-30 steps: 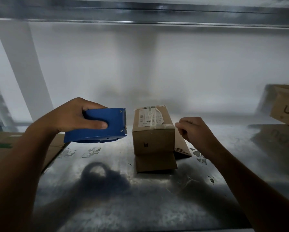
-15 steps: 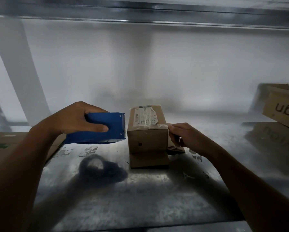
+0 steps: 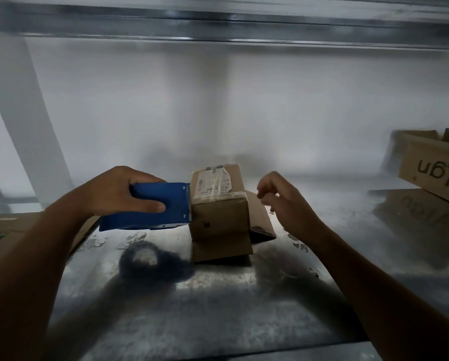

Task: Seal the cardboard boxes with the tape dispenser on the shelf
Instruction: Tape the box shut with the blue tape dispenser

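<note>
A small cardboard box point(image 3: 219, 214) with a white label and clear tape on top stands in the middle of the metal shelf point(image 3: 218, 303). Its front and right flaps lie open on the shelf. My left hand point(image 3: 114, 191) grips a blue tape dispenser point(image 3: 153, 207), whose toothed front edge touches the box's left top edge. My right hand point(image 3: 280, 199) hovers just right of the box, fingers loosely curled and apart, holding nothing.
A larger printed cardboard box point(image 3: 434, 168) sits tilted at the far right. Flat cardboard point(image 3: 7, 227) lies at the left edge. A white wall point(image 3: 218, 113) closes the back, and a metal beam point(image 3: 218, 24) runs overhead.
The tape dispenser moved right until it met the box's left edge. My right hand let go of the box's right side and lifted away, fingers opening.
</note>
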The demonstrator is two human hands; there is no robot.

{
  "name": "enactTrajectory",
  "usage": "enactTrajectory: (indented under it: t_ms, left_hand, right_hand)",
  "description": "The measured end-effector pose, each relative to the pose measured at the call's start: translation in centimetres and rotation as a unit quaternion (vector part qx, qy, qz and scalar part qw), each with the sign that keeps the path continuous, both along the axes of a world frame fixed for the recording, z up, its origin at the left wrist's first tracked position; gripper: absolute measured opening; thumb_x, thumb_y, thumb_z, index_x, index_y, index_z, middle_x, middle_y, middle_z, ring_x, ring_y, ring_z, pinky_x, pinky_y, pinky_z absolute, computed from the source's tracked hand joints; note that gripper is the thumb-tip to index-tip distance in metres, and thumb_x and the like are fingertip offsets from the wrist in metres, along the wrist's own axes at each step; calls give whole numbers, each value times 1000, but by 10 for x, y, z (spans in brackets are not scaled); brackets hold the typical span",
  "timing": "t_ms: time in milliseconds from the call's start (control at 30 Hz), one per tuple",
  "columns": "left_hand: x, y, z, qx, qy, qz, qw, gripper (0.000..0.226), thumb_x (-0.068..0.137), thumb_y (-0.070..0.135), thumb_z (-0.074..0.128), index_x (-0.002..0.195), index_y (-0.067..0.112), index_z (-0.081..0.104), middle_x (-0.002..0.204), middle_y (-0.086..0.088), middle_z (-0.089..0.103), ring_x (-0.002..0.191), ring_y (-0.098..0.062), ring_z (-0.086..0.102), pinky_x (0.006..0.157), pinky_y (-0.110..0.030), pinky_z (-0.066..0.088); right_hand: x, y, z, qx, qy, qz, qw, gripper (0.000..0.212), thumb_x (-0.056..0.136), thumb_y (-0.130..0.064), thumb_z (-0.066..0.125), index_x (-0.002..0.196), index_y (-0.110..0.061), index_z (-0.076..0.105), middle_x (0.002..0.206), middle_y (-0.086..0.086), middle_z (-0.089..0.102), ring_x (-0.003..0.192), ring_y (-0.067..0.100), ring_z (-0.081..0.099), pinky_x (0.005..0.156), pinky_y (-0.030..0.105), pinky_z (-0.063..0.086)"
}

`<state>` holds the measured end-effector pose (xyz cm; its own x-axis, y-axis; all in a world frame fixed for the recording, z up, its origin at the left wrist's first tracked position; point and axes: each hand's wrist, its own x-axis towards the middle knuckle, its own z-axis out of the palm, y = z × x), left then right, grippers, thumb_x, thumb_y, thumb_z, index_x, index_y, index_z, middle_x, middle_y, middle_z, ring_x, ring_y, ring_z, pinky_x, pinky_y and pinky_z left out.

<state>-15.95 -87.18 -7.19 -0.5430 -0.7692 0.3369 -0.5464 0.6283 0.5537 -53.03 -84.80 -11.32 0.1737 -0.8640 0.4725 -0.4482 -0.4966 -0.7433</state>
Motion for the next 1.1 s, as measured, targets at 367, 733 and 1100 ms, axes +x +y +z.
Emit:
enactTrajectory:
  t_ms: [367, 733, 1100]
  left_hand:
    - [-1, 2, 2, -7, -18, 6, 1000, 45, 73, 64, 78, 116, 52, 70, 108, 20, 75, 98, -3, 73, 81, -16, 58]
    - [5, 8, 4, 10, 3, 5, 1000, 45, 78, 59, 79, 119, 43, 72, 110, 14, 76, 98, -8, 73, 85, -20, 57]
    - [11, 18, 9, -3, 23, 15, 1000, 44, 81, 55, 79, 122, 40, 72, 112, 11, 76, 100, -12, 73, 90, -36, 60]
  right_hand:
    - [41, -22, -1, -177, 159, 46, 970, 54, 108, -44, 34, 155, -19, 37, 161, -10, 34, 153, 0, 14, 122, 23, 17]
    - [30, -32, 3, -74, 377, 57, 922, 56, 101, -53, 16, 154, -45, 33, 163, -11, 33, 150, 10, 24, 116, 25, 21]
    - [71, -25, 11, -183, 521, -37, 833, 64, 94, -67, -12, 155, -53, 1, 151, 9, 39, 136, 38, 36, 100, 47, 50]
